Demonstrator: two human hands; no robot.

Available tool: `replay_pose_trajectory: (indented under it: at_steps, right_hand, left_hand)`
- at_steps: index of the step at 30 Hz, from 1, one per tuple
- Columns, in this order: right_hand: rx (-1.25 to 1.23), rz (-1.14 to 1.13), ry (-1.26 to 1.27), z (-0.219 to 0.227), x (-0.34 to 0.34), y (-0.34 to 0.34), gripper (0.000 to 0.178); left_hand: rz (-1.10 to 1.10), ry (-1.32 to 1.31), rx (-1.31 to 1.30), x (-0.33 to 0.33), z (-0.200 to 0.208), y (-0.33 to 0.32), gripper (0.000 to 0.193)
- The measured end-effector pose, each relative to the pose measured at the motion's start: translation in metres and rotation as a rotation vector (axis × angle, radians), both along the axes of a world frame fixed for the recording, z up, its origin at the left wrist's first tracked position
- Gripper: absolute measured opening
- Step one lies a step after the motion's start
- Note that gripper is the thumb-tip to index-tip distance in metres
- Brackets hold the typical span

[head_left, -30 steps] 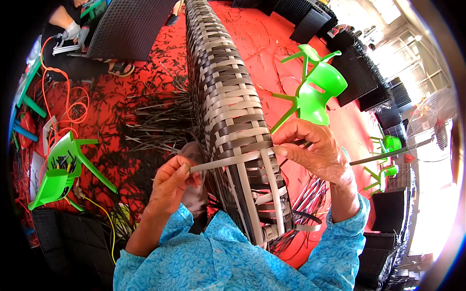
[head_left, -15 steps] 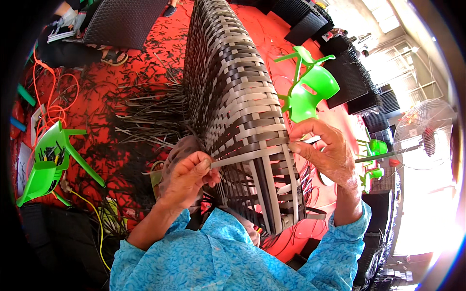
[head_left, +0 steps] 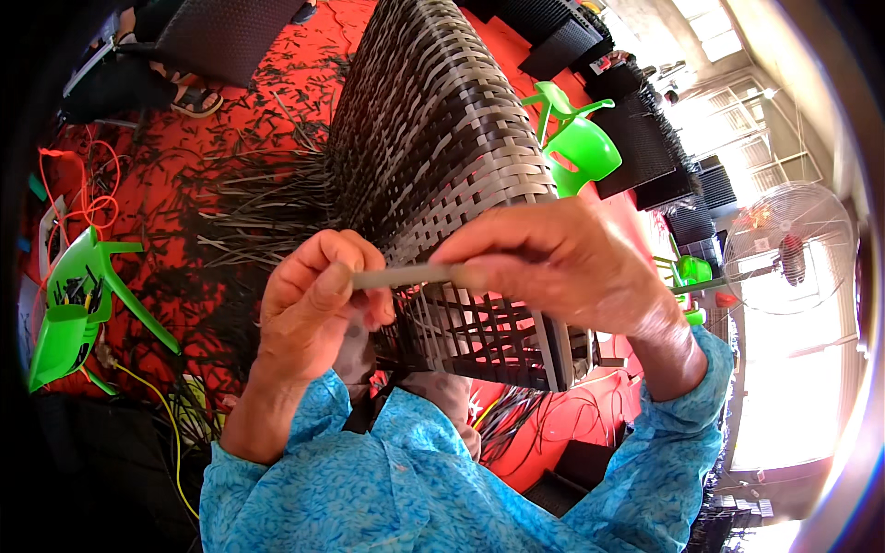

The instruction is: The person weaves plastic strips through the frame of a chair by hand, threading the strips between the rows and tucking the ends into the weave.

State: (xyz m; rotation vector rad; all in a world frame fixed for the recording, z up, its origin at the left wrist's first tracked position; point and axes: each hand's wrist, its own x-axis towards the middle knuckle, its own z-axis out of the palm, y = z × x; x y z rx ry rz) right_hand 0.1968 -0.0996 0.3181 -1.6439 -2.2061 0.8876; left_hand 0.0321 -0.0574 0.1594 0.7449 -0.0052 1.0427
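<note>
Between my two hands a flat grey-brown weaving strip (head_left: 406,276) is stretched level in front of a large woven panel (head_left: 433,120). My left hand (head_left: 318,300) pinches one end of the strip between thumb and fingers. At the other end my right hand (head_left: 562,263) grips it, thumb underneath and fingers over the top. The panel stands tilted before me, closely woven in dark brown and grey strips at its upper part. Its lower part is an open lattice (head_left: 470,336) with gaps, partly hidden behind my right hand.
Loose strips (head_left: 263,207) fan out left of the panel over a red floor strewn with cuttings. A green chair holding tools (head_left: 83,295) stands left, another green chair (head_left: 581,147) beyond the panel. A fan (head_left: 788,249) is at right. Another person's sandalled foot (head_left: 196,100) shows upper left.
My right hand has moved left from the panel's edge and now grips the strip close to my left hand. The panel has turned, so its lower lattice faces me more.
</note>
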Motion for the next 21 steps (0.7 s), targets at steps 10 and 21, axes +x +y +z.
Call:
replay_pose_trajectory:
  at_steps: [10, 21]
  right_hand:
    - [0.014, -0.315, -0.258, 0.026, 0.019, -0.029, 0.015]
    - [0.133, -0.274, -0.394, 0.018, 0.032, -0.033, 0.014]
  left_hand:
    - [-0.366, 0.405, 0.011, 0.044, 0.015, -0.025, 0.028]
    - [-0.457, 0.288, -0.103, 0.069, 0.009, -0.028, 0.027]
